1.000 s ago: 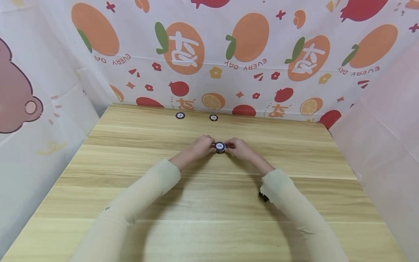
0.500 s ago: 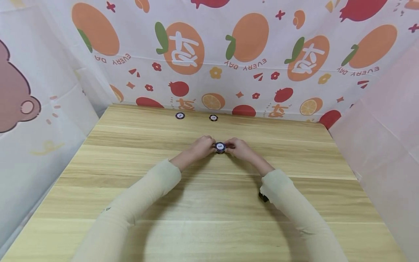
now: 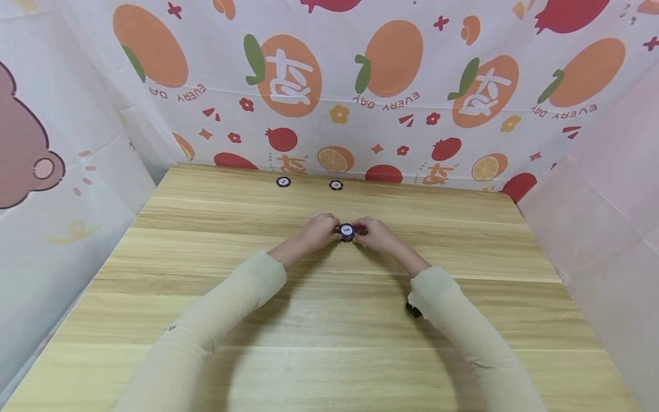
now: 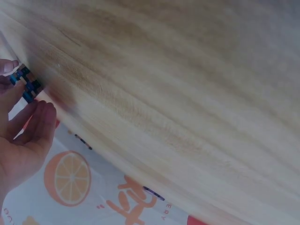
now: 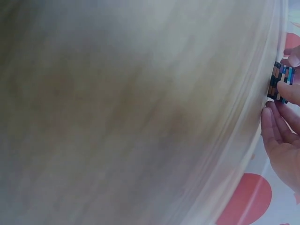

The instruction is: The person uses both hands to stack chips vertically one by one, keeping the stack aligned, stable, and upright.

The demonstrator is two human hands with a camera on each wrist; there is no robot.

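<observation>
A short stack of poker chips [image 3: 346, 231] stands on the worktop [image 3: 329, 326], a little above the middle of the head view. The left hand [image 3: 319, 230] has it pinched from nine o'clock, the right hand [image 3: 377, 233] from three, so each grip is narrow and full of chips. I'd expect the chips to be stiff, hard to break and easy to lift, but slick enough face to face that the stack could shear; the rims, low on opposite sides, look the best place to hold. The top number is blurred, perhaps 500. Towards twelve from the stack a loose chip [image 3: 336, 185] seems to read 100; another chip [image 3: 283, 182] lies at ten, its figure illegible to me. The fruit-print curtain [image 3: 391, 131] behind says "EVERY DAY", upside down.
</observation>
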